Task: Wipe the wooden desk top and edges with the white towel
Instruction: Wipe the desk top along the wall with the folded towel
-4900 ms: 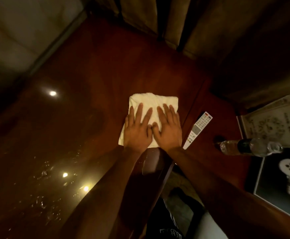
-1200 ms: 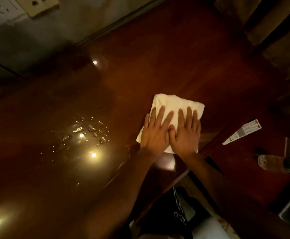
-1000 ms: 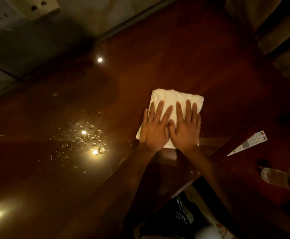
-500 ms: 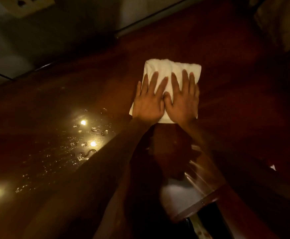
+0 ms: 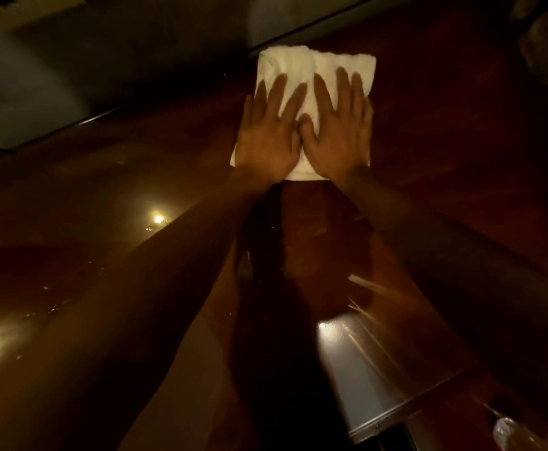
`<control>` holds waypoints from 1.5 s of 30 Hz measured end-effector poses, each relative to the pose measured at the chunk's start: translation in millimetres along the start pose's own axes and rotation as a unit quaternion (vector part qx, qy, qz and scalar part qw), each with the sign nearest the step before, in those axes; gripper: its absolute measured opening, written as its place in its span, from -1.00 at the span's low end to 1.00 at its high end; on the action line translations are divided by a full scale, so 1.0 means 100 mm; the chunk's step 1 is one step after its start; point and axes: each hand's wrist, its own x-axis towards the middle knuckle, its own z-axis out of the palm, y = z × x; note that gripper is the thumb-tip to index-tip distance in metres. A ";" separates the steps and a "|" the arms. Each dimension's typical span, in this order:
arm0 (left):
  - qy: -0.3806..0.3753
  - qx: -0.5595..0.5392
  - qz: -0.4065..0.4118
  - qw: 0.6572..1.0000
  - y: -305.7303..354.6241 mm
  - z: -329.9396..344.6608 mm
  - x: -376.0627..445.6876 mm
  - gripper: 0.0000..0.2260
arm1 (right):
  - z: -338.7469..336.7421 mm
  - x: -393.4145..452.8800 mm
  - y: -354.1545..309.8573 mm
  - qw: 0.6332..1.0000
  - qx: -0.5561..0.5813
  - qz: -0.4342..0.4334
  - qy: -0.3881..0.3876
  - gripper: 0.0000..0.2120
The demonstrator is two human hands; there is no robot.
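A folded white towel (image 5: 315, 65) lies flat on the glossy dark wooden desk top (image 5: 445, 151), far out near the desk's back edge by the wall. My left hand (image 5: 267, 135) and my right hand (image 5: 337, 131) lie side by side on the towel, fingers straight and spread, pressing it onto the wood. Both arms stretch out across the desk. The near part of the towel is hidden under my palms.
A grey wall (image 5: 70, 60) meets the desk's back edge along a dark seam. Water droplets and lamp reflections (image 5: 158, 219) shine on the desk at the left. A plastic bottle (image 5: 513, 431) shows at the bottom right corner.
Both hands have pushed the towel away from me, from near the front edge to the back edge by the wall. The remote and bottle on the right have slipped out of view or to the corner.
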 end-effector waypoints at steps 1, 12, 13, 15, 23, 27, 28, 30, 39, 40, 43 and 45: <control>-0.004 0.007 -0.007 1.000 -0.02 -0.01 0.06 -0.55 | 0.00 0.07 0.00 1.000 0.001 -0.004 0.001 -0.42; -0.016 0.001 -0.026 1.000 -0.11 -0.11 0.28 -0.53 | 0.01 0.36 -0.04 0.999 0.009 -0.015 0.034 -0.40; -0.022 -0.003 -0.023 0.999 -0.10 -0.12 0.26 -0.53 | 0.01 0.33 -0.04 0.999 0.010 -0.014 0.034 -0.40; -0.032 -0.010 -0.022 0.999 -0.09 -0.14 0.17 -0.53 | 0.01 0.24 -0.06 0.999 0.014 -0.014 0.031 -0.40; -0.044 -0.002 -0.029 0.999 -0.07 -0.15 -0.55 -0.52 | 0.04 -0.44 -0.24 0.999 0.024 -0.026 0.022 -0.40; -0.045 -0.029 -0.029 0.998 -0.10 -0.11 -0.95 -0.51 | 0.08 -0.83 -0.35 0.999 0.024 -0.028 0.025 -0.40; -0.041 -0.030 -0.030 0.998 -0.11 -0.11 -1.07 -0.51 | 0.08 -0.93 -0.39 0.999 0.024 -0.029 0.024 -0.40; -0.042 -0.019 -0.026 0.999 -0.09 -0.10 -1.25 -0.50 | 0.08 -1.11 -0.43 0.999 0.025 -0.026 0.021 -0.41; -0.039 -0.040 -0.039 0.998 -0.01 -0.07 -2.18 -0.48 | 0.09 -2.03 -0.64 0.999 0.027 -0.022 0.015 -0.42; -0.040 -0.044 -0.040 0.997 0.00 -0.06 -2.27 -0.48 | 0.09 -2.12 -0.66 0.999 0.025 -0.021 0.009 -0.42; -0.041 -0.050 -0.042 0.997 0.03 -0.04 -2.59 -0.47 | 0.06 -2.43 -0.72 0.999 0.026 -0.022 0.000 -0.40; -0.045 -0.052 -0.042 0.997 0.05 -0.03 -2.79 -0.46 | 0.05 -2.63 -0.76 0.999 0.031 -0.021 -0.005 -0.41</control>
